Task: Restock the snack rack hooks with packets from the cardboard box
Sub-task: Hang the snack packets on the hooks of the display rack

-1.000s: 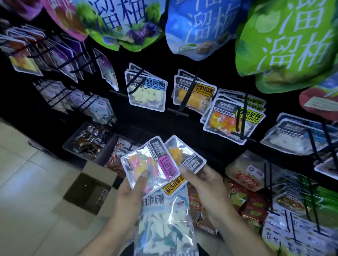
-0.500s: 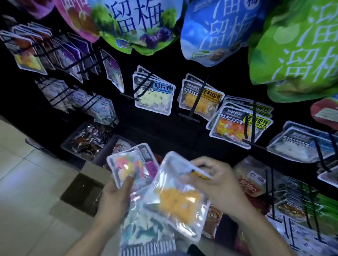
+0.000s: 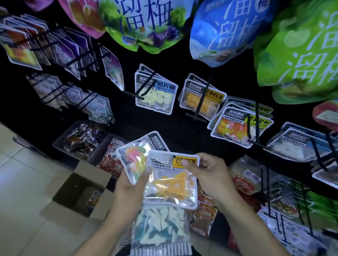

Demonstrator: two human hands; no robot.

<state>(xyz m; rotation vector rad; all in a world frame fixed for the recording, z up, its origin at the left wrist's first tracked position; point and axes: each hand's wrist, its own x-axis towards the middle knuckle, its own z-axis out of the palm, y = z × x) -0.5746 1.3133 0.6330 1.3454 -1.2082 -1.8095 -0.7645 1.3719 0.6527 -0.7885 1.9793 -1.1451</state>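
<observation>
Pale square floor tiles (image 3: 13, 171) fill the left side (grout lines faint). The backing wall (image 3: 126, 118) is black. Light is dim.

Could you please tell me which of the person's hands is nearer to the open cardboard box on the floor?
Left. The left hand holds packets just right of the cardboard box; the right hand grips the yellow-label packet farther right.
</observation>
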